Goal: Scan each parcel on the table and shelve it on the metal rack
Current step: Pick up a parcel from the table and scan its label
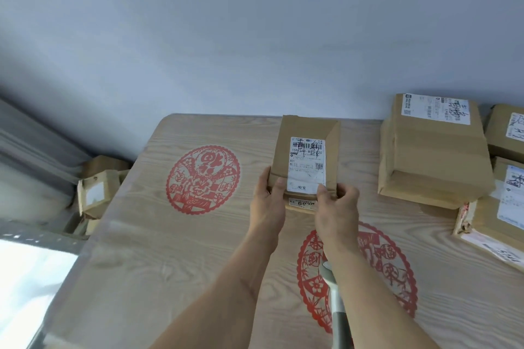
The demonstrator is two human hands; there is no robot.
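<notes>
Head view: both hands are gripping the near end of a small brown parcel (307,156) over the wooden counter (158,235), the left hand (268,201) curling its fingers (279,185) around the left corner and the right hand (337,207) pinching the right. A grey handheld scanner (336,300) is lying under the right forearm, while larger parcels (433,150) are sitting at the counter's right.

A parcel (307,161) sits mid-table (147,249), held at its near end between both hands; more parcels (433,150) lie to its right.
</notes>
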